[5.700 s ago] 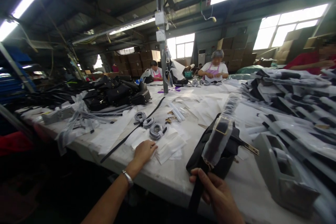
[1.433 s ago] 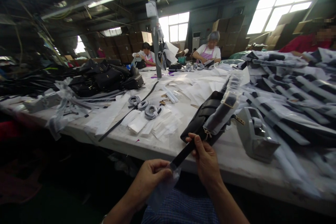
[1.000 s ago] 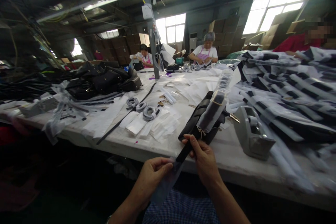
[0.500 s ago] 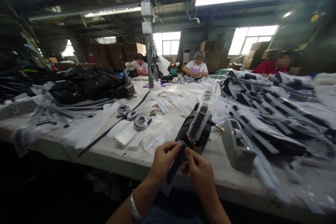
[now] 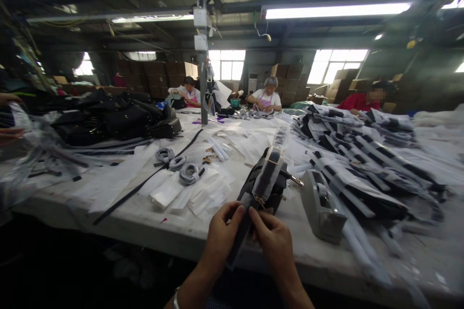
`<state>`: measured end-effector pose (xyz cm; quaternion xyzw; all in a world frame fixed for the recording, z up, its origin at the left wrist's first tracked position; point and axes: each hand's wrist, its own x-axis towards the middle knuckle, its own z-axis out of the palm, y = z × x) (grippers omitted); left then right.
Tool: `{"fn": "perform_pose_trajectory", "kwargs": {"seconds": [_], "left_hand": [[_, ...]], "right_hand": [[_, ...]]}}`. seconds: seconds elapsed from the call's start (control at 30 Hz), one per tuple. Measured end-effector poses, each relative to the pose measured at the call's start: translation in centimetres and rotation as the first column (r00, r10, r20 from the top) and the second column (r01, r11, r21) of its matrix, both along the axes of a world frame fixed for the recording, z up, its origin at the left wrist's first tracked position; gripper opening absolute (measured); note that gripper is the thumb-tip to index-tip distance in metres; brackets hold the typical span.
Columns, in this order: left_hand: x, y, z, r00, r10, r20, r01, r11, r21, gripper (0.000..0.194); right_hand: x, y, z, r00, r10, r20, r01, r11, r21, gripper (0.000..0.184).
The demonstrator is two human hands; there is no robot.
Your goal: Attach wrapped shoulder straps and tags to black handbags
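Observation:
Between my hands, at the table's front edge, runs a dark strap (image 5: 239, 237) with a thin pale wrap around it. My left hand (image 5: 222, 231) pinches its left side between thumb and fingers. Closed on the strap's right side is my right hand (image 5: 272, 236), its lower fingers partly hidden. The strap leads up to a black bag (image 5: 258, 170) lying on the table. On top of the bag rests a wrapped strap section with a gold-coloured buckle (image 5: 274, 155). A metal clasp (image 5: 296, 180) sticks out at the bag's right.
A grey tape dispenser (image 5: 322, 207) stands right of the bag. Coiled wrapped straps (image 5: 190, 174) and white sheets (image 5: 210, 193) lie to the left. Black bags (image 5: 123, 116) are piled at far left, wrapped pieces (image 5: 358, 169) at right. Several people work around the table; a pole (image 5: 204, 82) rises beyond.
The view has shifted slightly, so the table's contents sit a little further left. Both hands keep their grip on the strap. A person's arm now shows at the far left edge.

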<state>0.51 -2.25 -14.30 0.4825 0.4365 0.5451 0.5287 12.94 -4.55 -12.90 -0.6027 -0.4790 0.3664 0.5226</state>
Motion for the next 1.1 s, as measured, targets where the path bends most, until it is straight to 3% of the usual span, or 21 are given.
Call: {"fn": "perform_pose_trajectory", "kwargs": {"seconds": [0.13,0.47,0.73,0.83,0.97,1.1], "left_hand": [[-0.1,-0.9,-0.9,0.994,0.046,-0.096,-0.045,0.999,0.01,0.028],[0.4,-0.9,-0.5,0.959,0.237,-0.158,-0.207,0.961,0.184,0.022],[0.6,-0.9,-0.1,0.953,0.273,-0.128,-0.255,0.957,0.14,0.026],[0.6,-0.9,-0.2,0.938,0.291,-0.191,-0.231,0.931,0.281,0.019],[0.2,-0.9,-0.9,0.867,0.389,-0.312,-0.197,0.842,0.503,0.019],[-0.1,-0.8,-1.0,0.815,0.409,-0.41,-0.102,0.799,0.593,0.021]], "right_hand": [[0.0,0.1,-0.5,1.0,-0.014,0.02,0.014,1.0,0.018,0.044],[-0.2,1.4,-0.4,0.999,-0.009,-0.038,0.01,0.999,0.039,0.05],[-0.5,1.9,-0.7,0.989,0.026,-0.145,-0.02,0.999,0.043,0.047],[-0.6,2.1,-0.6,0.987,0.028,-0.158,-0.02,0.998,0.051,0.047],[-0.9,2.1,-0.6,0.97,0.016,-0.244,0.003,0.997,0.079,0.045],[-1.4,2.2,-1.0,0.928,0.024,-0.371,-0.003,0.998,0.058,0.049]]}}
